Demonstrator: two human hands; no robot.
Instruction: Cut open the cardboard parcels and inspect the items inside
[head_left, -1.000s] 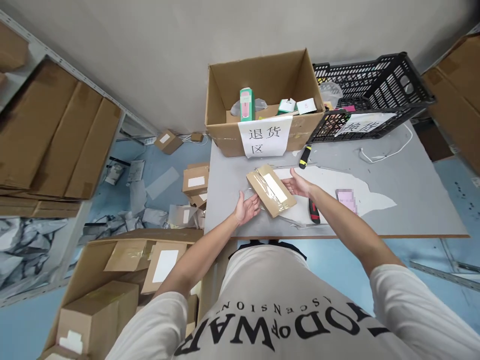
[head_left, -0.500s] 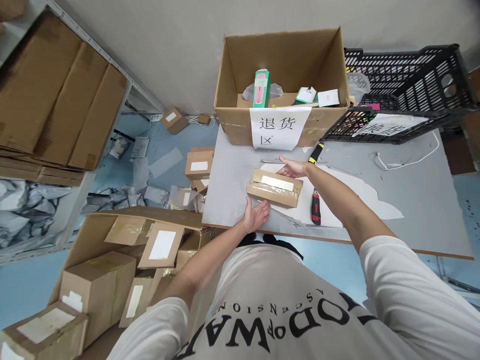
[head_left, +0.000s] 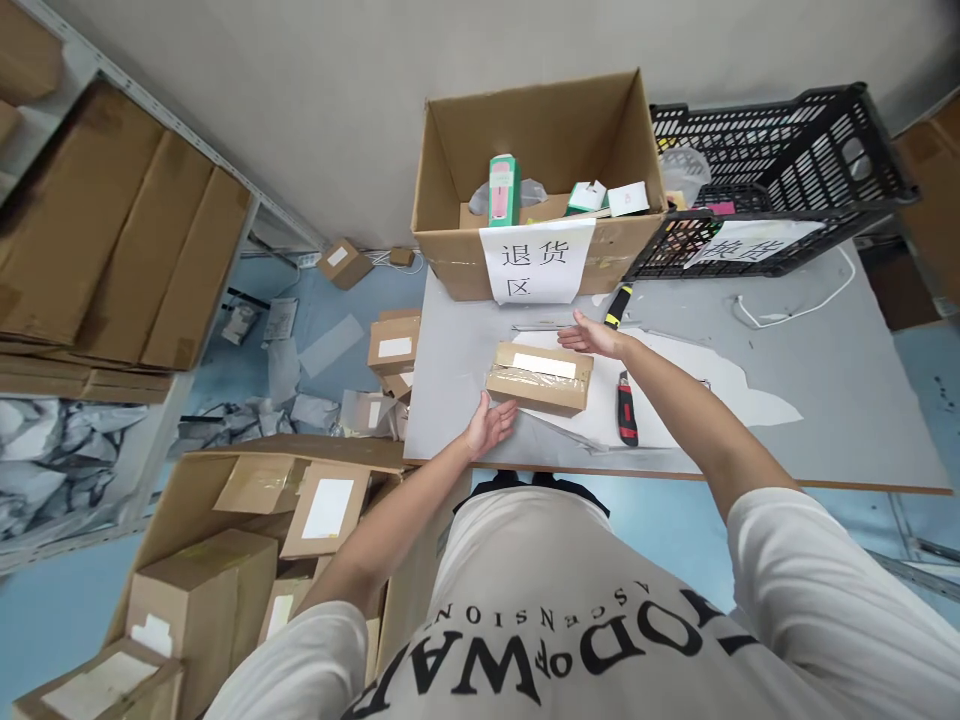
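Note:
A small taped cardboard box (head_left: 541, 392) with a white label strip lies on white paper sheets (head_left: 701, 385) on the grey table. My left hand (head_left: 490, 428) is open near the box's front left corner, its fingers spread. Beyond the box's far right corner, my right hand (head_left: 592, 336) is open too, palm turned inward. Neither hand holds anything. To the right of the box rests a red and black utility knife (head_left: 627, 410). Another knife with a black and yellow handle (head_left: 619, 306) lies just behind my right hand.
At the table's back stands an open carton (head_left: 450, 262) with a paper sign and small boxes inside. Right of it is a black plastic crate (head_left: 787, 200); a white cable (head_left: 799, 318) lies in front. A large carton of parcels (head_left: 300, 445) stands on the left.
Both hands have moved away from the small box, the left one to the left and the right one slightly up and right. The view has shifted a little.

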